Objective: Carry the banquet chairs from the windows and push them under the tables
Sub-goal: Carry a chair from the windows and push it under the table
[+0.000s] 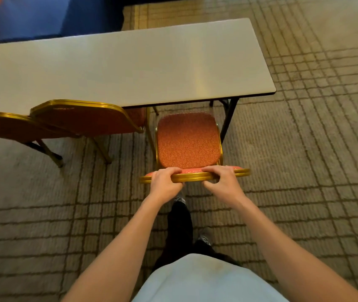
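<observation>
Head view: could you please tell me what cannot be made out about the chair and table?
All in the head view:
- held chair: rear legs, hidden beneath its own seat and the backrest that the left hand and right hand grip.
- table: left end cut off by the frame's left edge; far legs hidden under the top.
- leftmost chair: partly cut off by that edge.

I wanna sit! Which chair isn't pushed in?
The rightmost chair, gripped by the left hand and right hand; only its seat lies mostly outside the table.
</observation>
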Motion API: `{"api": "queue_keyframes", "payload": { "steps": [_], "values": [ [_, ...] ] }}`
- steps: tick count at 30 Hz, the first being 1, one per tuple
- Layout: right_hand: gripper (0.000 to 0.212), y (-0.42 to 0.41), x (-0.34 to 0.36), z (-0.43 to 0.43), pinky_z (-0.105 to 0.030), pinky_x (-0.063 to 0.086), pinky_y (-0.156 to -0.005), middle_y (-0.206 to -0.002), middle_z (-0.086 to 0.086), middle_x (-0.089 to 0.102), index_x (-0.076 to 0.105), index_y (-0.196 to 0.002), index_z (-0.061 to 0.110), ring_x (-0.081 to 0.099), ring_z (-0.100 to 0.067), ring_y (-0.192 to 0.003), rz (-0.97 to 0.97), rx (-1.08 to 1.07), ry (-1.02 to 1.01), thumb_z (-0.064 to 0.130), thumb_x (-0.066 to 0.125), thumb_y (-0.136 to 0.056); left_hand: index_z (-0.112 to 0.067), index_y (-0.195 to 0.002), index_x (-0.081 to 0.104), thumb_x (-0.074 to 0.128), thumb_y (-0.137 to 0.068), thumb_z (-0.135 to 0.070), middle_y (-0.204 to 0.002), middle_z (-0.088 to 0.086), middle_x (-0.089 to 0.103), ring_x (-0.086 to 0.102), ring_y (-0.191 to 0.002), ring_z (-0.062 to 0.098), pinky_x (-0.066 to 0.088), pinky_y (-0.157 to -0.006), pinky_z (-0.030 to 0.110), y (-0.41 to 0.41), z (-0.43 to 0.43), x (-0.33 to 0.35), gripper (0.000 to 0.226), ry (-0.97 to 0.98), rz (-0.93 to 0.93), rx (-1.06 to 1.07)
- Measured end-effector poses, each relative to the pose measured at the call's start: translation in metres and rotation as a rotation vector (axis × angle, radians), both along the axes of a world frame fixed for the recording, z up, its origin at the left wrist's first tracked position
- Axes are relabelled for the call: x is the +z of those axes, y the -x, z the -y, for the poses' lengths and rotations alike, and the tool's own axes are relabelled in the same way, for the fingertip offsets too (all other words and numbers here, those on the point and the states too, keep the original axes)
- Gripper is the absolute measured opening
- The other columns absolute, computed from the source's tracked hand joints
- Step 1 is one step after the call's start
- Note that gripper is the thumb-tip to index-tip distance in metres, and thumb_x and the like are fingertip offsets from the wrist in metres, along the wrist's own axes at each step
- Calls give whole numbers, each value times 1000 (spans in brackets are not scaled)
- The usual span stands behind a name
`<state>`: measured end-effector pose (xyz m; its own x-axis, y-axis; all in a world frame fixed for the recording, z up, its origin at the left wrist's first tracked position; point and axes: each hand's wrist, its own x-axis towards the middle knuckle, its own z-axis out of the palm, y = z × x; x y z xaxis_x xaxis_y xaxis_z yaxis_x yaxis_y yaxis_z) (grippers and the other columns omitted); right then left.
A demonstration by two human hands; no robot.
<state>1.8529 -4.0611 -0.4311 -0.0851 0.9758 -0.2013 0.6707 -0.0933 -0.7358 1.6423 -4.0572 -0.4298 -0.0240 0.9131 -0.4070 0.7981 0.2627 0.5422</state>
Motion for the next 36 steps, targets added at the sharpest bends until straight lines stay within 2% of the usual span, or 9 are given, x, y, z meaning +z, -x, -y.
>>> {"api": "queue_keyframes", "payload": {
  "steps": [2, 5, 9, 13, 17, 23, 26, 30, 36],
  "values": [
    [29, 0, 8, 7, -31, 45, -103, -111, 18, 69, 74, -110, 31, 59, -7, -110, -169, -82, 21, 20, 77, -83, -39, -120, 71, 70, -76, -26, -121, -3, 70, 60, -114, 17, 47, -100, 28, 2, 0, 2, 46, 64, 122, 76],
    [19, -4, 24, 19, -17, 49, -90, -105, 16, 73, 76, -104, 26, 65, 0, -100, -420, -261, 78, 12, 68, -94, -34, -115, 72, 62, -88, -18, -118, 2, 68, 64, -78, 6, 50, -62, 14, 3, 3, 19, 33, 90, 358, 276],
    [18, -12, 16, 34, -26, 53, -79, -93, 1, 78, 77, -97, 17, 68, -14, -86, -571, -457, 204, 12, 60, -100, -14, -113, 73, 55, -101, -9, -112, -1, 73, 66, -103, 8, 49, -89, 21, -4, 18, 39, 22, -14, 643, 599],
    [23, -8, -2, 40, -39, 59, -87, -110, -18, 75, 72, -106, 7, 72, -24, -98, -789, -593, 502, 24, 55, -105, -9, -108, 72, 57, -101, -19, -100, 12, 75, 72, -88, 22, 55, -79, 33, -13, 39, 32, 20, 137, 875, 951],
    [34, 5, -5, 29, -50, 53, -102, -124, -16, 66, 57, -125, 12, 64, -28, -118, -1053, -669, 636, 39, 52, -105, -7, -130, 53, 58, -101, -44, -124, 15, 67, 68, -110, 34, 53, -97, 46, -25, 37, 15, 47, 428, 1169, 1178],
    [58, 17, -10, -11, -53, 49, -100, -132, -18, 64, 51, -144, 15, 62, -35, -121, -1312, -772, 709, 53, 53, -100, -5, -130, 53, 63, -99, -41, -134, 24, 55, 55, -127, 44, 42, -112, 60, -39, -12, 3, 48, 429, 1476, 1377],
    [58, 23, -14, -30, -57, 55, -92, -129, -22, 66, 49, -142, 13, 65, -40, -116, -1365, -849, 756, 51, 56, -99, -3, -136, 48, 60, -99, -26, -132, 28, 56, 58, -120, 47, 46, -104, 67, -40, -32, -3, 45, 384, 1435, 1432],
    [52, 31, -19, -52, -64, 56, -87, -128, -28, 63, 45, -139, 5, 63, -46, -114, -1389, -940, 777, 34, 58, -98, 1, -120, 55, 52, -92, -8, -134, 30, 58, 59, -120, 47, 48, -101, 67, -36, -44, -6, 30, 308, 1403, 1404],
    [52, 36, -28, -79, -60, 60, -79, -112, -23, 66, 49, -135, -1, 65, -42, -107, -1304, -966, 753, 19, 53, -86, 2, -129, 53, 50, -89, -7, -137, 30, 57, 59, -123, 47, 49, -102, 64, -32, -68, -13, 41, 252, 1345, 1402]
  ]
}}
